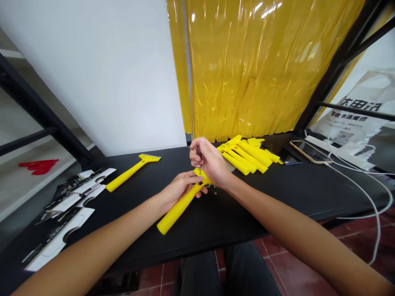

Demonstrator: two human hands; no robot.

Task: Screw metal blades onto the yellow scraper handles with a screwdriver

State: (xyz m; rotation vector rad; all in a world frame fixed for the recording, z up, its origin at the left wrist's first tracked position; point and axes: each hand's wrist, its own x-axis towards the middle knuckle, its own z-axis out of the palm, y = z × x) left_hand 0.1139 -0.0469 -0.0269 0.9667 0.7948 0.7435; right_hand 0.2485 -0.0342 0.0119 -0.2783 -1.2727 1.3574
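Note:
My left hand [182,187] is closed around the head end of a yellow scraper [179,209], whose thick handle points down toward the table's front edge. Above that head, my right hand [206,158] grips a small screwdriver [199,152] upright. Its dark handle shows between the fingers, and its thin shaft reaches down to the scraper head. Whether the tip sits in a screw I cannot make out. Several tiny light-coloured parts [215,190] lie on the table just right of the scraper. Behind my right hand is a pile of yellow scrapers [247,156].
On the black table [132,222], a single scraper [126,174] lies to the left, beside printed cards [66,230]. A phone [310,151], white cables [367,193] and a power strip [333,148] are at the right. A yellow plastic curtain [247,74] hangs behind.

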